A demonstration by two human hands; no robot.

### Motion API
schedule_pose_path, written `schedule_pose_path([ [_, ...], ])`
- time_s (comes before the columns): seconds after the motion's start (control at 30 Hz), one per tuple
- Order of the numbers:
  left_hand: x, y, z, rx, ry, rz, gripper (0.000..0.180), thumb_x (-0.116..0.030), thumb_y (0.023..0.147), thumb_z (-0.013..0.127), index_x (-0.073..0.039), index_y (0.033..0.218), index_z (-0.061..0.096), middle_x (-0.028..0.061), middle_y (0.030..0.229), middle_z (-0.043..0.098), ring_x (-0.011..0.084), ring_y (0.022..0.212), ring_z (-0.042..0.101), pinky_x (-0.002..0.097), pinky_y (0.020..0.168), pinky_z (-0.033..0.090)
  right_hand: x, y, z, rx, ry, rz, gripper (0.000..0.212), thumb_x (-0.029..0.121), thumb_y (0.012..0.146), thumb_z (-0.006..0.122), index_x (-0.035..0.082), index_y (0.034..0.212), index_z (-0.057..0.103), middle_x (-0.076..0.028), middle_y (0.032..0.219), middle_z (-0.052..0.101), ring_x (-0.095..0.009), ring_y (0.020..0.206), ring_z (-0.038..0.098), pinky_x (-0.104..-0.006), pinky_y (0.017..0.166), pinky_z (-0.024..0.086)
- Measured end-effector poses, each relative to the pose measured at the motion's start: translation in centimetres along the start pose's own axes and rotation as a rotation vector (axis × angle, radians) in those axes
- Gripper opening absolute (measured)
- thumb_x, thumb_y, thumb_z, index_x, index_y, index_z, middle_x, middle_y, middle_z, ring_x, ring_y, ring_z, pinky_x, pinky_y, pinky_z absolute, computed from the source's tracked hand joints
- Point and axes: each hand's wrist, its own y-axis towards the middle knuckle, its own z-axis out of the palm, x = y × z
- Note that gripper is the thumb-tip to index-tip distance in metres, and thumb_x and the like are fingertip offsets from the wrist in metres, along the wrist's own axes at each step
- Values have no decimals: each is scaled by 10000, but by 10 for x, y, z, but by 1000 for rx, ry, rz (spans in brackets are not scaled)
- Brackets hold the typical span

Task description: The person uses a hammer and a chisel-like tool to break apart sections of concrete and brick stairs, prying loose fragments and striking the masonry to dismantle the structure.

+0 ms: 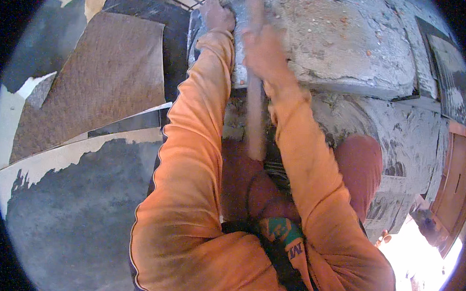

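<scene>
Wooden stick [255, 110]: wrapped in the right hand [268, 51], running lengthways between the 2 forearms; its upper end blurs near the top of the view, so I cannot tell whether it carries a head.
Knuckle risk: the left hand [218, 15] is near the stick's upper part, so a sideways slip or a loosened grip could bring wood against the fingers.
Leg risk: the lower end overlaps the red-brown trousers [364, 172]; a hard pull towards the body could, I judge, knock a thigh. Contact there is unclear.
Crumbling risk: the concrete block [341, 46] has a broken edge and loose chips, so a knock could shed more bits.
Right arm: bent at the elbow, forearm slanting up and leftward, fist narrow and blurred over the block's near edge.
Left arm: nearly straight, reaching farther ahead, fingers curled by the block's left end; whether they hold anything, I cannot tell.
Left side: a brown sheet [105, 82] lies well apart from the stick.
</scene>
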Motion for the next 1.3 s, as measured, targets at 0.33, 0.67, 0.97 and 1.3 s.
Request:
schedule_pose_path([
  [0.33, -2, 1, 1, -95, 33, 29, 394, -85, 687, 568, -2, 1071, 599, 200, 1002, 620, 365, 991, 549, 466, 921, 380, 7, -4, -5, -135, 158, -25, 290, 285, 934, 492, -1, 885, 499, -78, 609, 549, -175, 470, 554, -333, 455, 462],
  [0.67, 11, 3, 2, -48, 14, 21, 376, -86, 684, 557, 23, 1040, 608, 215, 999, 617, 369, 1015, 536, 446, 932, 374, 59, -26, -37, -175, 529, 19, 469, 342, 891, 533, -104, 1035, 516, -228, 773, 632, -355, 714, 655, -439, 660, 514],
  [0.97, 21, -7, 3, -37, -2, 9, 352, -136, 695, 558, 20, 1005, 616, 228, 973, 607, 388, 995, 523, 462, 901, 383, 31, -28, -27, 41, 366, 7, 285, 282, 930, 502, 7, 860, 473, -90, 639, 555, -162, 472, 549, -317, 440, 449],
  [1.3, 23, -19, 2, -42, -14, -25, 366, -86, 701, 549, 19, 1047, 611, 228, 992, 611, 384, 1001, 528, 467, 930, 362, 21, -25, -32, 208, 373, 200, 270, 267, 935, 496, 0, 905, 464, -78, 626, 547, -169, 458, 545, -331, 443, 455],
])
